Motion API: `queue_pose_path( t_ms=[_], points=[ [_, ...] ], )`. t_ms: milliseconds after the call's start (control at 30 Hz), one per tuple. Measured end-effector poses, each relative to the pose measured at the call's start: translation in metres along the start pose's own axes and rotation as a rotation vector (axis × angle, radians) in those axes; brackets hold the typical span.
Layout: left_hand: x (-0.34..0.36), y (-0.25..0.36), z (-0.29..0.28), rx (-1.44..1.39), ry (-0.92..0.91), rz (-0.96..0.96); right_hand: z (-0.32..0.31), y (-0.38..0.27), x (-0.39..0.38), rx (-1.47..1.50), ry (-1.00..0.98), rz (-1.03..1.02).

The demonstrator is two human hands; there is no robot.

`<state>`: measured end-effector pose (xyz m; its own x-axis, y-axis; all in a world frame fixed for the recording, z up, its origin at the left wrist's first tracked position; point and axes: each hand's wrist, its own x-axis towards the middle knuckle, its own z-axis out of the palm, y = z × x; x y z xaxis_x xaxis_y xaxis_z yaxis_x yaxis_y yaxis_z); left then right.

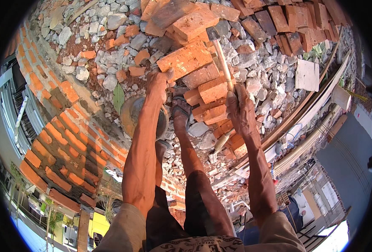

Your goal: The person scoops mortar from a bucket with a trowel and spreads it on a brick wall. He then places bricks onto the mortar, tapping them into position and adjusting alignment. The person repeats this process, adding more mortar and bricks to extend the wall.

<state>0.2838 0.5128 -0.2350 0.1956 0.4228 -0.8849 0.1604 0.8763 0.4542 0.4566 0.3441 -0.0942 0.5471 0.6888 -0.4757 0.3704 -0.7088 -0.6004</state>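
My left hand (160, 82) is closed on the near left end of an orange brick (186, 60), which lies tilted over a small pile of bricks. In my right hand (241, 108) is a hammer (223, 61), gripped low on its pale wooden handle. The hammer's dark head (213, 33) points away from me, just beyond the right end of the held brick. Below the held brick, several loose bricks (212, 89) are stacked between my hands. A round bucket (132, 113) is partly hidden behind my left forearm.
Sandalled feet (182, 108) stand beside the stack on grey rubble (257, 80). Another wooden-handled tool (222, 142) lies near the bricks. More bricks (295, 19) are heaped at the far right. A brick wall (66, 143) curves along the left; wooden planks (308, 105) run along the right.
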Motion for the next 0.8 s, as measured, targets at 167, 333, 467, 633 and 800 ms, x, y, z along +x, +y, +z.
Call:
queue_pose_path(
  t_ms=[167, 333, 467, 633, 800],
  points=[
    [0.014, 0.026, 0.013, -0.101, -0.059, 0.012, -0.002, -0.026, -0.004, -0.209, -0.074, -0.009],
    [0.007, 0.024, -0.002, -0.113, -0.154, 0.105, -0.019, -0.080, -0.026, 0.052, 0.108, -0.221],
    [0.017, 0.020, 0.003, -0.062, -0.085, 0.127, -0.031, -0.103, -0.034, 0.144, 0.205, -0.212],
    [0.031, 0.019, 0.016, 0.169, 0.065, 0.068, -0.009, -0.068, -0.009, -0.029, 0.161, -0.232],
    [0.021, 0.017, 0.014, 0.020, 0.001, 0.081, 0.024, -0.025, 0.021, -0.263, -0.083, -0.056]
  ],
)
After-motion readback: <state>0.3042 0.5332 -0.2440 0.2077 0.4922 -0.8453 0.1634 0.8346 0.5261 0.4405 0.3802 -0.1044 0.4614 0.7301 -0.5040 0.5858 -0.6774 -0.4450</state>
